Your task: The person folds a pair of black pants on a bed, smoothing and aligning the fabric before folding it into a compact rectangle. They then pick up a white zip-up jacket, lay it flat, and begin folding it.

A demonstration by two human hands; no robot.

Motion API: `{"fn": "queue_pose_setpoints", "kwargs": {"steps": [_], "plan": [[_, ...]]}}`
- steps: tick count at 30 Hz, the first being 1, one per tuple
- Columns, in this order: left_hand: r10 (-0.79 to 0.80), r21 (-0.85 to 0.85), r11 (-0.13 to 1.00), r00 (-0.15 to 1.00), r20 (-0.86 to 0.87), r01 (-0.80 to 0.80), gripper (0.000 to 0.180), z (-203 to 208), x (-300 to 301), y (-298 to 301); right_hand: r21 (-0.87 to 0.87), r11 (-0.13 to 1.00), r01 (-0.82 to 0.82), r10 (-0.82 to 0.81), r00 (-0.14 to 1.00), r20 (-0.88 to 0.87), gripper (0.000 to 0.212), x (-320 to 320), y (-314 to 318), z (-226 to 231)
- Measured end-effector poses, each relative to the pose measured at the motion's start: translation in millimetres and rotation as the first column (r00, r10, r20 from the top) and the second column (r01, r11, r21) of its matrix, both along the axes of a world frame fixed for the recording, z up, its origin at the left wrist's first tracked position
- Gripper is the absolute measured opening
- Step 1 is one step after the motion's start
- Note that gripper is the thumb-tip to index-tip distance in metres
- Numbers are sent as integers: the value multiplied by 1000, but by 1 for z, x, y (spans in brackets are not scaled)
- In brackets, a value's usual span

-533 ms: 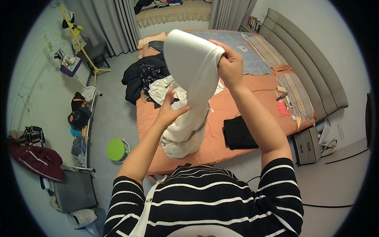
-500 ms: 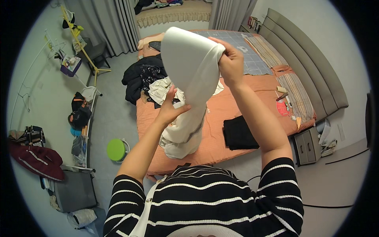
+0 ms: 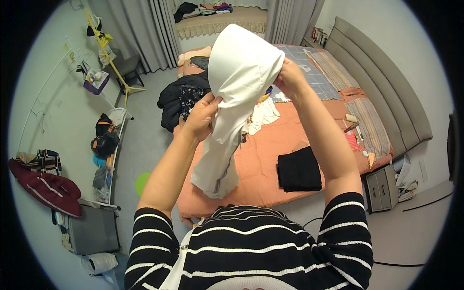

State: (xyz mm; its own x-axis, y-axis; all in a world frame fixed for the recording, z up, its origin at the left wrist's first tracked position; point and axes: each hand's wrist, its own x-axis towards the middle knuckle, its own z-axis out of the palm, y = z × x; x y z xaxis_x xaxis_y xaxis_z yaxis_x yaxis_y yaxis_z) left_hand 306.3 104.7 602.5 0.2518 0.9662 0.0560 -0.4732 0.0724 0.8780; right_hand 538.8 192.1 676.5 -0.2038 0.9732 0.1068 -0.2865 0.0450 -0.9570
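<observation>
White garment (image 3: 241, 67) is held up in the air above the bed (image 3: 261, 169), its upper part spread into a broad, rounded fold and its narrower lower part hanging towards the bed's near edge. A dark grey stripe runs down that lower part; whether its end touches the bed cannot be told. The left hand (image 3: 201, 116) pinches the cloth at its left edge, thumb and fingers pressed together on a bunched bit of fabric. The right hand (image 3: 291, 79) grips the upper right corner, higher up; its fingertips are partly hidden behind the cloth.

On the bed, near its middle, lies a crumpled cream cloth (image 3: 263, 116). A folded black cloth (image 3: 299, 170) rests near the bed's near edge, beneath the right forearm. Along the bed's left side sit a puffy black garment (image 3: 169, 104) and a dark floral cloth (image 3: 191, 99). A grey checked cloth (image 3: 316, 72) covers part of the bed's far right, next to striped pillows (image 3: 369, 123) by the grey headboard (image 3: 382, 77).

Right of the bed stands a nightstand (image 3: 382, 188); left of it, a green stool (image 3: 141, 183), partly covered by the left forearm, and a yellow stand (image 3: 108, 53).
</observation>
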Motion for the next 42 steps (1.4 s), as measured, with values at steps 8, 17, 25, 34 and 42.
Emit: {"fn": "queue_pose_setpoints", "kwargs": {"steps": [8,17,25,34,42], "plan": [[161,-10,986,933,322,-167,24,25,-15,33,-292,792,-536,604,757,250,65,-49,-45,-63],[186,358,880,921,343,-311,27,130,-42,36,488,858,160,-316,913,256,39,-84,-54,-43],[8,446,880,946,325,-160,28,182,-13,10,740,666,93,-287,948,139,84,-135,-62,-6],[120,471,878,992,-41,-87,44,172,-6,2,192,981,7,21,990,-142,26,-103,-45,77],[426,533,788,898,-111,-309,31,61,-27,24,237,958,-159,215,948,-234,11,-79,-37,121]]}}
